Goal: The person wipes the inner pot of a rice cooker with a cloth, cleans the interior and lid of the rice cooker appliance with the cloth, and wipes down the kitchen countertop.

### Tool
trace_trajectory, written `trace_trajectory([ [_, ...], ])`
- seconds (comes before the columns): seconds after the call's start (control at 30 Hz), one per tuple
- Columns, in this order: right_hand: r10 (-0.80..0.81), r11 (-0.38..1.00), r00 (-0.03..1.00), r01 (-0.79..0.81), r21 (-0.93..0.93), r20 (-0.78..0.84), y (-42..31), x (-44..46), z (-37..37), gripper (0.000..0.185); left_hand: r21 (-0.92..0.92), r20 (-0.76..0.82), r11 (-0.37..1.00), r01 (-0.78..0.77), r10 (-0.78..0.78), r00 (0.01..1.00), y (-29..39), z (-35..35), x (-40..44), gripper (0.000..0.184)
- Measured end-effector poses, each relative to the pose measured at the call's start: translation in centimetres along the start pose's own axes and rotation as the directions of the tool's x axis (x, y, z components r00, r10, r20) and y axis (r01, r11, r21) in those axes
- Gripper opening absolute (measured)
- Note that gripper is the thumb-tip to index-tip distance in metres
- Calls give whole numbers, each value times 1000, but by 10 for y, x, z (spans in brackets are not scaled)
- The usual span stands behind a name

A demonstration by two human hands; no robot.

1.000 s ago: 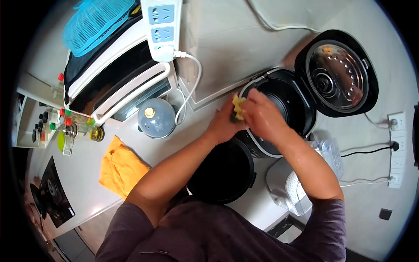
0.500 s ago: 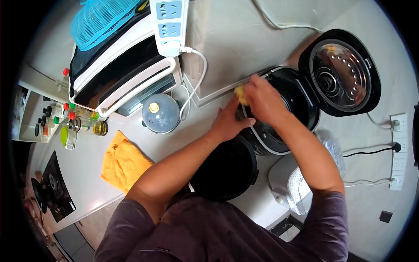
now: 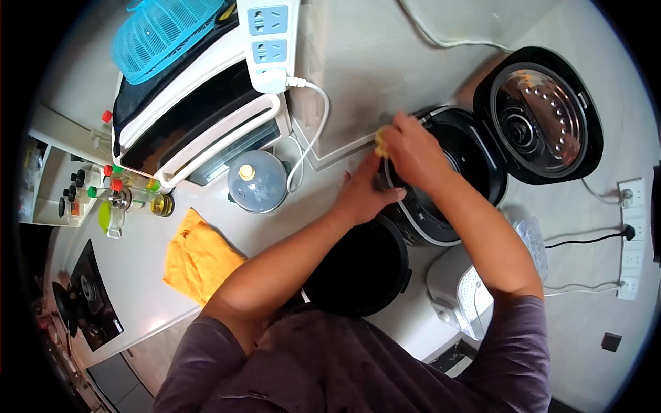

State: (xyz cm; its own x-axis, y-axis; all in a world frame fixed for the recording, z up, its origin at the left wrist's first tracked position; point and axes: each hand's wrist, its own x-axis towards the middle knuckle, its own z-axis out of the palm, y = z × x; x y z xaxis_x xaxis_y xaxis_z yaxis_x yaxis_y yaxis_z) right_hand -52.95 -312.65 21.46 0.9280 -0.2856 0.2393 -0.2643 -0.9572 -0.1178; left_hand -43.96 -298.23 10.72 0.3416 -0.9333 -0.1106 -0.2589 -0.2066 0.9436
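A yellow cloth [image 3: 381, 142] is pinched in my right hand [image 3: 415, 151], at the left rim of an open cooker [image 3: 475, 162]. My left hand [image 3: 363, 191] rests against the cooker's near left side, thumb and fingers spread, with nothing seen in it. The cooker's black lid [image 3: 538, 115], lined with a shiny metal plate, stands raised at the right. A round black inner pot [image 3: 358, 268] sits below my hands, close to my body. My right hand hides part of the cooker's rim.
An orange cloth [image 3: 200, 258] and a blue-grey lidded pot [image 3: 257, 181] are at the left. Behind them are a toaster oven [image 3: 200, 117] with a blue basket [image 3: 162, 38], a power strip [image 3: 268, 31] and bottles [image 3: 138, 196]. A grey-white appliance [image 3: 458, 286] stands lower right.
My right hand has moved up and left along the cooker's rim with the yellow cloth. My left hand has opened, its thumb now apart from the fingers. The view has shifted slightly.
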Motion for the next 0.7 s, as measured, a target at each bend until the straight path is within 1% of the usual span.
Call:
trace_trajectory([
  [0.03,-35,992,998,28,124,52,-5,-9,-4,17,-12,22,1000,-2,2,1000,2,-3,2,115],
  [0.1,-46,994,996,38,106,77,-13,-19,-9,19,-47,69,999,11,-8,998,3,-5,0,114],
  [0.17,-53,995,994,45,88,92,-13,-18,-11,22,-29,40,999,14,-13,999,7,-4,-3,113],
  [0.27,-42,998,997,39,-47,-64,10,-4,3,20,-3,-10,1000,-22,22,1000,5,0,-5,111],
  [0.3,-18,999,996,16,-35,-84,15,2,5,22,4,-36,999,-42,42,998,2,3,-3,111],
  [0.4,-35,997,999,37,65,-23,13,-10,-1,23,36,-39,999,-39,41,998,-6,5,0,113],
  [0.43,-148,984,988,151,100,-32,1,-18,-8,22,6,-5,1000,-28,28,1000,-2,1,2,114],
  [0.47,-174,982,982,166,95,79,-11,-26,-16,22,-23,32,1000,-10,11,999,0,-2,1,115],
  [0.5,-170,982,979,159,102,112,-17,-27,-21,22,-51,75,999,11,-7,997,-1,-3,0,116],
  [0.53,-160,984,976,145,107,146,-20,-30,-22,21,-81,52,997,1,3,999,-7,-1,0,116],
  [0.6,-124,992,991,123,24,41,-11,-23,-11,21,-144,14,989,-33,36,999,-13,7,1,116],
  [0.63,-110,994,994,110,-23,-14,-4,-18,-6,20,-96,-3,995,-41,41,999,-6,7,0,115],
  [0.7,-80,995,995,76,-58,-56,6,-8,-1,19,5,-48,999,-50,50,998,4,3,-4,113],
])
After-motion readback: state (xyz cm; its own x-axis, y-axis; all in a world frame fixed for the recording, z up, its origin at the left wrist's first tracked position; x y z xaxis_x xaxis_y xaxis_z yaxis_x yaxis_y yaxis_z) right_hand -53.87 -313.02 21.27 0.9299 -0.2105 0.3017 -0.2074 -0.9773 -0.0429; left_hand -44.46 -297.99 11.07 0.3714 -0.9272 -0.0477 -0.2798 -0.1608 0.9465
